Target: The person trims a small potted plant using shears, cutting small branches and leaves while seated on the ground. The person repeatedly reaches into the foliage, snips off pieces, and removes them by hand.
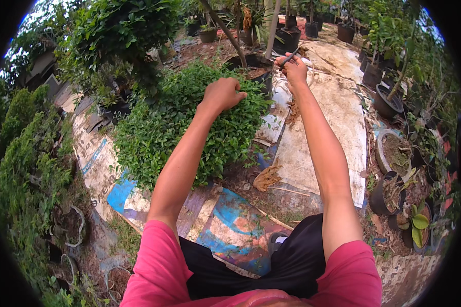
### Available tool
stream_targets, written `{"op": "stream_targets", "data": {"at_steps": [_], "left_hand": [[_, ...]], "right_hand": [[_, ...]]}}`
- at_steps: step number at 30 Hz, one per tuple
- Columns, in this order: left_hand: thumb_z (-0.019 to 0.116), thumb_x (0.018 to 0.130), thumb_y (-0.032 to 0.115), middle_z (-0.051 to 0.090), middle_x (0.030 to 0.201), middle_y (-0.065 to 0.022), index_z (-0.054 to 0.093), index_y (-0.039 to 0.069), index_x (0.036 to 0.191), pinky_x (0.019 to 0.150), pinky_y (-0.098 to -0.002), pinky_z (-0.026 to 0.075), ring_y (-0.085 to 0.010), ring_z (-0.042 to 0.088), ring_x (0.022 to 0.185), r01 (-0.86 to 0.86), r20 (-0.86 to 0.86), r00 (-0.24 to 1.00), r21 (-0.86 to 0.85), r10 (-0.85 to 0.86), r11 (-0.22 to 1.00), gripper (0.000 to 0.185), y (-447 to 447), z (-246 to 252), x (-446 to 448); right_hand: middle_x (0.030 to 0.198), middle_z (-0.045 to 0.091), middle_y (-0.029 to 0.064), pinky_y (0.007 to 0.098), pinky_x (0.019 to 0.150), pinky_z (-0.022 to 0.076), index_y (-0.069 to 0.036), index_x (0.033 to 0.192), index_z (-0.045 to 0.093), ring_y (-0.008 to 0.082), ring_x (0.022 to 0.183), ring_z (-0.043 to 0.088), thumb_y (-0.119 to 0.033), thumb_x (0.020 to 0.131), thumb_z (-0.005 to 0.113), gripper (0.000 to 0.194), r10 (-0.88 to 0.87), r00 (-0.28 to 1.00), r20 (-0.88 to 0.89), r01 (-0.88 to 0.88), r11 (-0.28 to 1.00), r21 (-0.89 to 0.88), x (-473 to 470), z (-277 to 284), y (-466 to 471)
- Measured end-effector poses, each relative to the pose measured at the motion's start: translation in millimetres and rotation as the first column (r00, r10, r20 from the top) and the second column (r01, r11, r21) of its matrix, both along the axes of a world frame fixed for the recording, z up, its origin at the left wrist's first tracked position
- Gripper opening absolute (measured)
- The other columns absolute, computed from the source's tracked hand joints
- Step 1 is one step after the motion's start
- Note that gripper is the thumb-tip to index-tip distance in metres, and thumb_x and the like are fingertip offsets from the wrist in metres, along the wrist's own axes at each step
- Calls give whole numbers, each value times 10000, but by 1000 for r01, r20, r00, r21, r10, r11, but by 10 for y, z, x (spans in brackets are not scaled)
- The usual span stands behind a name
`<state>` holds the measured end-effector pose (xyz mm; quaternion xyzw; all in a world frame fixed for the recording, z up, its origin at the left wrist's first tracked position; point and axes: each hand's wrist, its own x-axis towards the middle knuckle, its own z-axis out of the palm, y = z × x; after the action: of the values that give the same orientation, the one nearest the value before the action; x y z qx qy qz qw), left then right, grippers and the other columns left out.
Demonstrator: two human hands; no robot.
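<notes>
My left hand (223, 94) is over the top of a dense, leafy green shrub (184, 126), its fingers curled downward; whether they grip a sprig cannot be told. To the right, beyond the shrub's edge, my right hand (292, 69) is raised and closed around a slim dark tool (289, 60), perhaps small shears; its exact kind is unclear. Below that hand lies a long pale, dirt-stained sheet (322, 126). Just left of it stands a black plant pot (267, 76) with a thin trunk rising from its soil.
Potted plants line the right side, among them a black pot (388, 193) and a round grey pot (382, 153). A painted, printed sheet (230, 218) covers the ground by my legs. Dry brown leaves (267, 178) lie between the sheets. A taller bush (119, 34) stands at upper left.
</notes>
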<state>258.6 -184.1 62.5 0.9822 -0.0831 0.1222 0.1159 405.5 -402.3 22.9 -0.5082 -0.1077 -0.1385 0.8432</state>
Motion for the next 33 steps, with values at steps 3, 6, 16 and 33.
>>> {"op": "stream_targets", "data": {"at_steps": [3,6,16,33], "left_hand": [[738,910,251,758,914,-157,753,40,1007,821,-411,569,-313,734,873,-1,47,999,59,-1,998,233,-50,-191,92],[750,901,194,762,900,-131,757,40,1008,816,-398,570,-262,737,861,97,181,981,-115,-75,989,188,-88,-137,135],[666,1007,337,720,1201,-116,611,63,1366,1034,-391,518,-192,673,1151,626,-273,540,-502,-796,597,455,-322,589,-466],[656,1019,296,737,1118,-97,637,12,1280,1005,-351,531,-178,683,1125,531,56,824,-425,-564,733,386,394,928,-702]], "right_hand": [[973,753,109,236,629,449,-27,1189,524,150,836,730,-11,854,741,399,-65,997,-50,65,998,-11,37,4,-106],[969,751,110,234,589,440,-31,1184,520,133,810,725,-14,846,758,413,-25,996,-82,24,1000,-13,41,-52,-142],[1017,723,63,291,663,492,-32,1189,617,154,886,722,-260,821,851,492,234,947,-221,-319,781,-538,65,-411,55],[1030,749,161,253,584,443,-58,1177,503,181,861,740,44,844,736,419,117,993,-17,-113,984,137,197,18,-94]]}}
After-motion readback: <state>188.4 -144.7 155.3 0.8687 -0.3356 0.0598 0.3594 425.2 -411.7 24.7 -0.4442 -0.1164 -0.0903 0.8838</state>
